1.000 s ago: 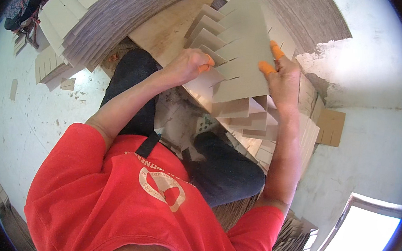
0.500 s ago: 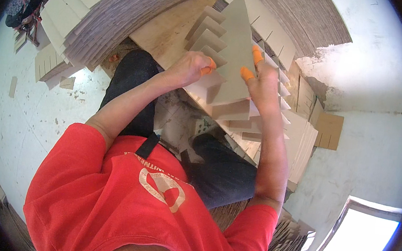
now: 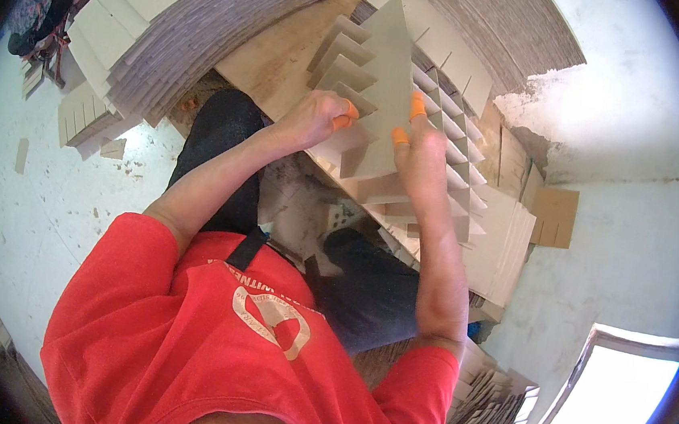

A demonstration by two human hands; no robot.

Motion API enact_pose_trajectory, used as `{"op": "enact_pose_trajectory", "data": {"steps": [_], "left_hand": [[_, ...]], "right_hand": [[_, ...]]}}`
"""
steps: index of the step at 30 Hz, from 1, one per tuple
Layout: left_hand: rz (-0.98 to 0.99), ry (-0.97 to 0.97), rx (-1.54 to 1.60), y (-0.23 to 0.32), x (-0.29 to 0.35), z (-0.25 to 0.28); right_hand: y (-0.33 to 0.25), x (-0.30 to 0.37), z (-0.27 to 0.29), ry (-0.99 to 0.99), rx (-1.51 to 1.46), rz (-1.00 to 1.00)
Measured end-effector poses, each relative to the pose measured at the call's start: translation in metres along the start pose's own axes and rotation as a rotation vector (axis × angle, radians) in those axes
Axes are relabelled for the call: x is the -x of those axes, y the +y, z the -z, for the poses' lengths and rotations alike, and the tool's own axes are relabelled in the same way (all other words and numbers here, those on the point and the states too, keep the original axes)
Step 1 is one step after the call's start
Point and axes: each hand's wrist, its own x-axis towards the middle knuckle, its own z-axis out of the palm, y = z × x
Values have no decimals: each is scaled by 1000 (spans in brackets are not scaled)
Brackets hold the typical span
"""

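Observation:
A cardboard divider grid of crossed grey-white strips stands tilted on the work surface ahead of me. Its long front panel faces me, with cross strips jutting out on the left and open cells showing on the right. My left hand is closed at the left side, its fingers pinching the cross strips. At the panel's right edge, my right hand grips with the thumb on the face; the other fingertips are partly hidden. Both hands wear orange finger covers on thumb or forefinger.
Tall stacks of cardboard sheets, left and far right, flank the wooden board. Slotted cardboard sheets lie behind the grid. A brown notched piece is to the right. Part of another person shows at upper left.
My right hand has shifted left along with the long panel's right edge. The grid has opened out, so more cells show on its right side. My left hand has barely moved.

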Motion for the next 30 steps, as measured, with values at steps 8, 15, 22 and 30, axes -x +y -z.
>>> {"op": "enact_pose_trajectory", "data": {"steps": [8, 15, 22, 30], "left_hand": [[-15, 5, 16, 5, -1, -2], [-6, -3, 16, 5, 1, 0], [-24, -5, -22, 0, 4, -3], [-47, -28, 23, 7, 4, -1]], "right_hand": [[15, 16, -30, 29, -2, 40], [-1, 28, -23, 32, -42, -36], [-3, 23, -28, -3, 56, 0], [13, 52, -60, 6, 20, -90]]}}
